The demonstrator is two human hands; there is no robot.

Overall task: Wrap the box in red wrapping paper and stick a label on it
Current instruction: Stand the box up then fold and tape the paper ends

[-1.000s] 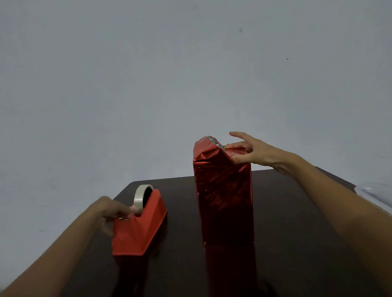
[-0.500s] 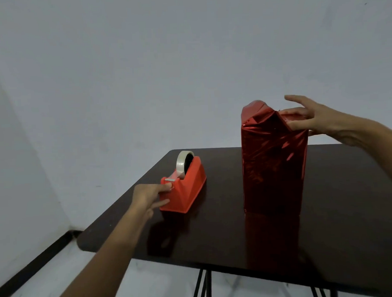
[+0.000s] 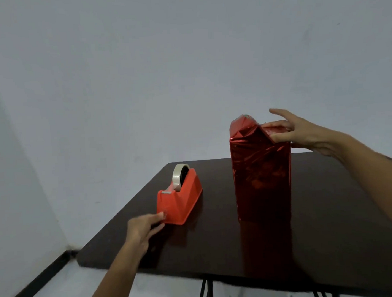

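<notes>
Right hand [image 3: 302,133]: engaged at the top right edge of the box [image 3: 262,179]. The thumb lies on the front face just under the top edge and a finger lies over the top, and between them they pinch the folded flap of red wrapping paper [image 3: 250,132]. One further finger is raised straight and free of the paper. From this grip the box extends downward and to the left. It stands upright on its short end on the dark table [image 3: 217,248], and its whole visible face is covered in the shiny red paper. To the left of the grip, the paper at the top is creased and rises to a loose peak at the far left corner, which is higher than the pinched edge. The wrist and forearm run away from the box to the right, clear of its side. Left hand [image 3: 142,229]: not gripping. The fingers are stretched out nearly straight, and their tips touch the lower near corner of the red tape dispenser [image 3: 179,200]. The dispenser rests flat on the table directly beyond those fingertips, with its tape roll [image 3: 179,175] seated at the far end. A strip of tape reaches to the cutter at the end nearer the hand. The box is well apart from this hand, up and to the right of it, with bare tabletop between dispenser and box. No label is discernible on the wrapped faces in view.
</notes>
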